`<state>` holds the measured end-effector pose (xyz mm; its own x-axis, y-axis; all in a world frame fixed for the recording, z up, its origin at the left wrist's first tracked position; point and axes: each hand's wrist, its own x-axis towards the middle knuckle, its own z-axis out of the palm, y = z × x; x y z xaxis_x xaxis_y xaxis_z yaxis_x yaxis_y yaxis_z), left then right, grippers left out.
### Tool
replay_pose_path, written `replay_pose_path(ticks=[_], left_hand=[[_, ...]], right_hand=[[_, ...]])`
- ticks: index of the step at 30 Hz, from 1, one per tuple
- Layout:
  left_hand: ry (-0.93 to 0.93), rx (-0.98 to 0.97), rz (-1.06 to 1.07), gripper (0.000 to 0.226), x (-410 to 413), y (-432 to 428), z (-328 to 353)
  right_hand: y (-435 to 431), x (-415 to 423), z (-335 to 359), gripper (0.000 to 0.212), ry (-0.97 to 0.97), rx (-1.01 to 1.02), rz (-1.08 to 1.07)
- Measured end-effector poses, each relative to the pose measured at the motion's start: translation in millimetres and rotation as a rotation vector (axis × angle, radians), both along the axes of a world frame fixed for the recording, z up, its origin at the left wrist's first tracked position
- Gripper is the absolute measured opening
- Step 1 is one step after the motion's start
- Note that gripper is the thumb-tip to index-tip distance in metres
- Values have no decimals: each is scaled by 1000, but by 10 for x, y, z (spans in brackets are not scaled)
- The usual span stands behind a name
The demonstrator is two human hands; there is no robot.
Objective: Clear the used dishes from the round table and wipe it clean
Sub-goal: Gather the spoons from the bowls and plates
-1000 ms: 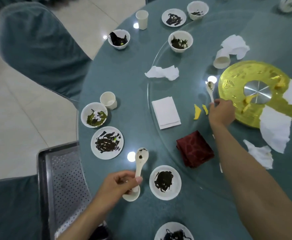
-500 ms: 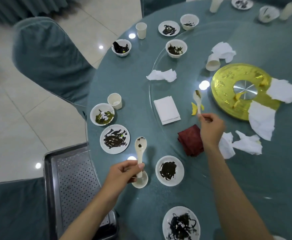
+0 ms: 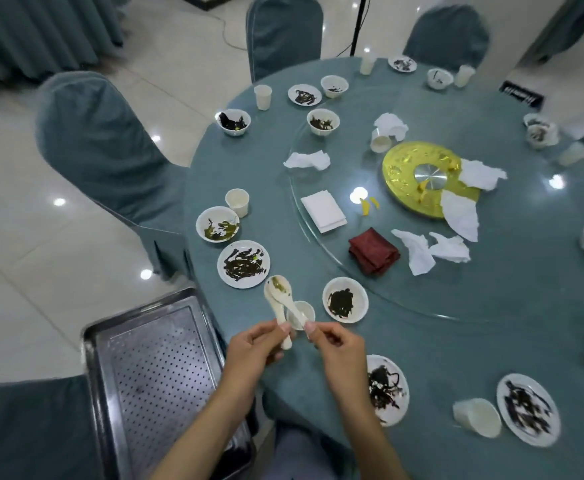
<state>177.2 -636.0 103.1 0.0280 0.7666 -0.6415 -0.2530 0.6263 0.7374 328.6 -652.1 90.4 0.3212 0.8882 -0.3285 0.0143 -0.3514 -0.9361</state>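
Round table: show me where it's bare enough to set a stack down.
Barest: cloth between the glass turntable rim, small plate and near-right plate. The perforated tray lies bare. Crowded: the left edge around the smeared bowl, and the near edge where left hand and right hand each hold a spoon.

Floor (image 3: 41, 265): pale glossy tiles, dotted with round mirrored spots of light.
Left chair (image 3: 103, 150): upright, draped whole in a teal cover.
Far chair (image 3: 283, 32): same teal cover, at the top of the view.
Far right chair (image 3: 448, 36): teal-covered too, well apart from the far chair.
Near chair (image 3: 23, 431): only a teal-covered part showed, at the lower left corner.
Curtain (image 3: 37, 32): teal folds hung at the upper left.
Black pole (image 3: 359, 22): thin, tilted, between the two far chairs.
Cable (image 3: 224, 32): pale, trailed over the tiles left of the far chair.
Grille (image 3: 521, 92): dark, slatted, at the right.
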Motion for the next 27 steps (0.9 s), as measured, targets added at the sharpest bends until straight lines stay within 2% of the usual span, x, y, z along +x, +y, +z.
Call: replay_pose_path(ticks=[6,9,14,18,20,24,27], left_hand=[[-41,56,20,20,-425,-660,-87],[-78,51,33,24,-660,-983,-144],[-97,60,-14,21,-953,-1365,-128],[-115,91,-13,31,-1052,-1482,-110],[-118,96,-29,36,-1091,-1503,-108],[-128,58,-55,23,-1191,-1517,-138],[-118,39,-48,24,-1319,-1548,-187]], right_hand=[[-615,-606,125,10,41,11,4],[-966,-865,127,5,78,-2,-5],[-1394,-1108,149,14,103,-15,79],[-1544,-1180,169,18,2,7,162],[-1574,-1213,182,18,-107,22,191],[-1611,-1286,151,20,-387,24,276],[-1647,-1393,65,20,-451,46,318]])
